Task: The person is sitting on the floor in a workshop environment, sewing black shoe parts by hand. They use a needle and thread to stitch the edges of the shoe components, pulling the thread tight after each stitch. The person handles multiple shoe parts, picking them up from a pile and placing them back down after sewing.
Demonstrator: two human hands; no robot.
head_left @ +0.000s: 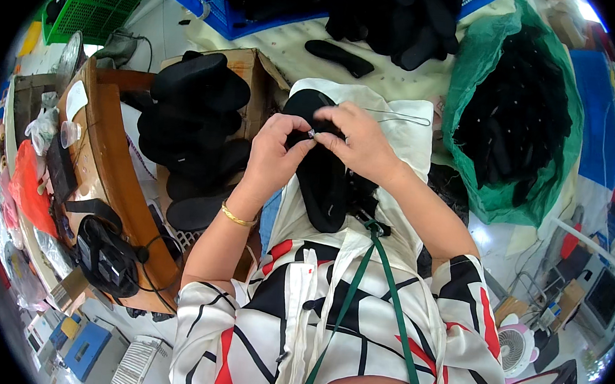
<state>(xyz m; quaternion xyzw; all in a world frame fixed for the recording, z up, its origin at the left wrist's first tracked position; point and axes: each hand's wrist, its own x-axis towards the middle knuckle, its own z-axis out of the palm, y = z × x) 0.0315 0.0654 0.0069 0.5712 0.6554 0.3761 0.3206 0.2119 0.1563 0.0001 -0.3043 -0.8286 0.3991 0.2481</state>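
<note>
Over my lap, both hands meet fingertip to fingertip. My left hand (pixel 273 147) and my right hand (pixel 362 142) each pinch a tiny pale, purplish thing (pixel 311 134), too small to name. Beneath them a black shoe-shaped piece (pixel 323 200) lies on a white cloth (pixel 414 142) spread over my lap. A second black rounded piece (pixel 305 103) shows just beyond my fingers, partly hidden by them. A thin looped wire (pixel 405 118) rests on the cloth to the right of my right hand.
At left, a pile of black shoe-shaped pieces (pixel 195 113) sits by a cardboard box (pixel 249 63) and wooden table (pixel 112 185). A green sack (pixel 459 160) of black pieces stands right. A blue crate (pixel 220 15) is ahead, with one loose black piece (pixel 338 57) near it.
</note>
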